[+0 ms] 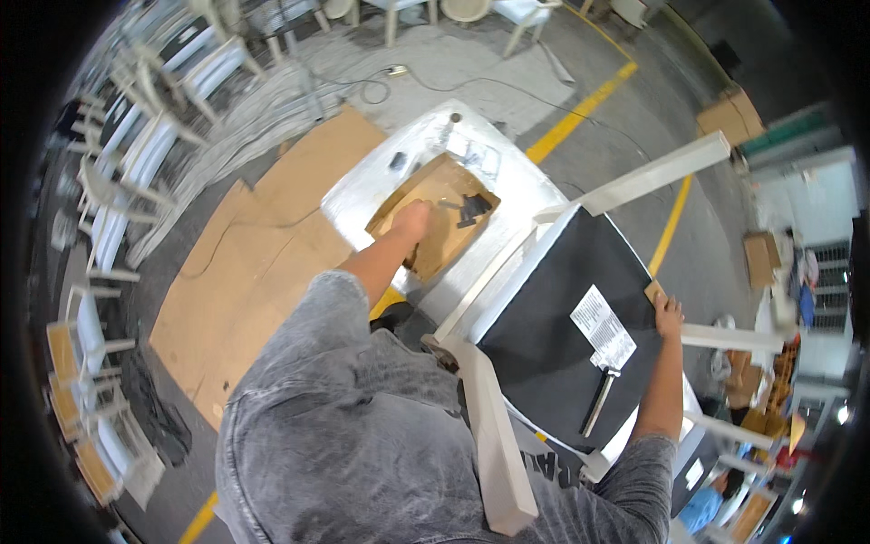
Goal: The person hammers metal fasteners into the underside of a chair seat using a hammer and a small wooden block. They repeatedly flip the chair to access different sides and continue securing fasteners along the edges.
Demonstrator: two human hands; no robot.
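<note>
An upturned chair lies before me, with the black underside of its seat [553, 317] facing up and its pale legs sticking out. My right hand [669, 317] grips the seat's right edge, beside a small tan piece [653, 290]. A printed white label [603, 326] is on the black cloth, and a slim hand tool [598, 403] with a metal head lies below it. My left hand [414, 220] reaches into a shallow cardboard box [385, 207], its fingers curled and mostly hidden. Small black parts [473, 209] rest in the box, to the right of that hand.
The box stands on a silvery, film-wrapped surface [349, 204]. Flat cardboard [263, 236] covers the floor at left. Rows of pale chairs [136, 172] stand along the left and back. A cable [489, 80] runs over the floor. Someone in blue [702, 508] is at lower right.
</note>
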